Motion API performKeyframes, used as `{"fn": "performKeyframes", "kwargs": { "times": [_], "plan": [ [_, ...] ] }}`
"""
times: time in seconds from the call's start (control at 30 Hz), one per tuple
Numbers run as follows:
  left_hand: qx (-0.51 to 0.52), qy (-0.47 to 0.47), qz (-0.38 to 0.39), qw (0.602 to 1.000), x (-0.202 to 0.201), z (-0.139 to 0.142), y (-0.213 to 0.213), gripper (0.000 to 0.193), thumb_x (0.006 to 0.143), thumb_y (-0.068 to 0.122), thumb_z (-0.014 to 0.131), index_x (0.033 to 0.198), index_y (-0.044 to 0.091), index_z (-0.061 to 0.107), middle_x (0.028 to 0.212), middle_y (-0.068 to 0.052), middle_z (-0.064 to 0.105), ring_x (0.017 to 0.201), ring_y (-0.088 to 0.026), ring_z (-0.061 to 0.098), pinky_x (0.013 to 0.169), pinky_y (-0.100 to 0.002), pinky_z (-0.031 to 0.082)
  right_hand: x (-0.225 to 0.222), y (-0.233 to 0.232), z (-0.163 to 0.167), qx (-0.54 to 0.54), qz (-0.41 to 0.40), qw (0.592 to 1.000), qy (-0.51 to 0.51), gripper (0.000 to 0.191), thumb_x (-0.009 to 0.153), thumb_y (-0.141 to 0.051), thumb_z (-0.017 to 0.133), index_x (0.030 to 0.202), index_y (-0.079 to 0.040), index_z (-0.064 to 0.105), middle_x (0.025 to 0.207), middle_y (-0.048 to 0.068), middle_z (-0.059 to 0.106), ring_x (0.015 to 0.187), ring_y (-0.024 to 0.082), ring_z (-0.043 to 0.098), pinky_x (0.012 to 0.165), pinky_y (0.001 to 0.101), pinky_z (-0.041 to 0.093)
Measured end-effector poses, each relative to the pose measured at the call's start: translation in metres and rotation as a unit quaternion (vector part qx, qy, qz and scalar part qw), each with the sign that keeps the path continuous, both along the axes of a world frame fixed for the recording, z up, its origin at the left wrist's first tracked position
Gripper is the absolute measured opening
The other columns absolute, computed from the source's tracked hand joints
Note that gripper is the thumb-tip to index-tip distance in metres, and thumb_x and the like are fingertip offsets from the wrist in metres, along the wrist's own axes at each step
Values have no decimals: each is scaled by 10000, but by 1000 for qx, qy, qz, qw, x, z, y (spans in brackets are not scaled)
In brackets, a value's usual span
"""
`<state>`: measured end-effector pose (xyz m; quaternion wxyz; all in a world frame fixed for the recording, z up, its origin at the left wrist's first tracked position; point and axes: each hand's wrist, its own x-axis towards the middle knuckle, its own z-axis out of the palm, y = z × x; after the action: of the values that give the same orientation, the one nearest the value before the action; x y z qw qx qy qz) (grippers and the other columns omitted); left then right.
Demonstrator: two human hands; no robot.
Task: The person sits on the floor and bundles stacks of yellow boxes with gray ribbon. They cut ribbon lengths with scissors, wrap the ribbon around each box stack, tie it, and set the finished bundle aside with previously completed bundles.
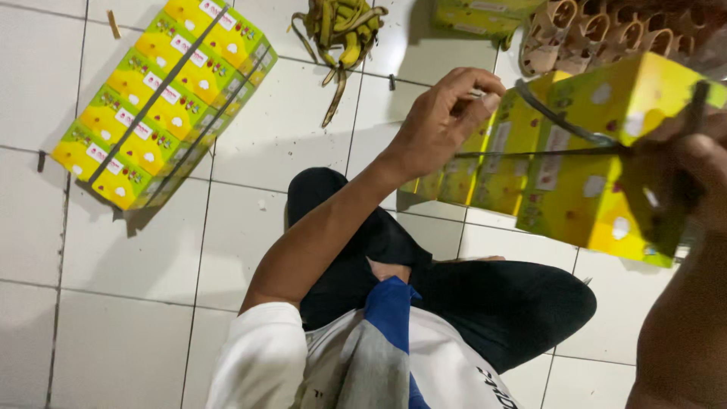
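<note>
You are sitting cross-legged on the white tiled floor (136, 303), holding up a row of yellow-and-green cartons (560, 167) between both hands. Your left hand (447, 113) pinches the near end of that row with fingers curled in, gripping what looks like a thin strap end at the carton top. Your right hand (693, 170) is blurred at the frame's edge — it seems closed around the dark strap (564, 121) on the far end of the row, though the exact grip is hard to read. The strap runs along the row's face and loops loosely over its top, so I judge this bundle is in the middle of being tied, not yet cinched.

One bundle (163, 98) looks finished: it lies flat on the floor to your left, well apart from your hands, with a dark band running its full length. It shows five cartons along its top face. The row in your hands shows about four cartons, though blur makes that uncertain. So one bundle appears done and one is in hand. At the top edge, more of the same cartons (473, 17) lie partly cut off — too little to count. Beside them sits a cluster of brown cardboard tubes (606, 30), and a heap of yellowish strap scraps (341, 30) lies on the floor.
</note>
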<state>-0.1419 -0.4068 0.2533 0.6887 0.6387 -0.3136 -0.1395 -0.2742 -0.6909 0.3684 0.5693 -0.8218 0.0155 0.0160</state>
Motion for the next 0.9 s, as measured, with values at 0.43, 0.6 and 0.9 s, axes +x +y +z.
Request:
{"fn": "performKeyframes", "kwargs": {
  "times": [0.43,0.6,0.9],
  "plan": [
    [-281,195,-42,939,-44,34,-26,284,1113,184,602,1335,13,643,1325,-131,669,1235,-198,638,1163,-362,524,14,33,11,-94,67,987,-108,267,1010,-128,637,756,-55,675,687,68,684,564,109,612,515,318,509],
    [-341,261,-87,899,-40,53,-6,156,1168,136,594,1184,-9,651,1250,-171,707,1177,-207,674,1103,-362,529,22,69,28,-157,75,976,-129,189,982,-137,672,817,-45,684,736,38,686,620,92,601,558,284,479],
    [-299,348,-235,857,-6,86,8,109,1159,184,523,1183,81,549,996,-50,637,833,-120,609,811,-298,504,32,76,34,-224,152,962,-15,267,898,-202,705,702,-68,582,692,38,538,660,184,509,594,344,457]
  ]
}}
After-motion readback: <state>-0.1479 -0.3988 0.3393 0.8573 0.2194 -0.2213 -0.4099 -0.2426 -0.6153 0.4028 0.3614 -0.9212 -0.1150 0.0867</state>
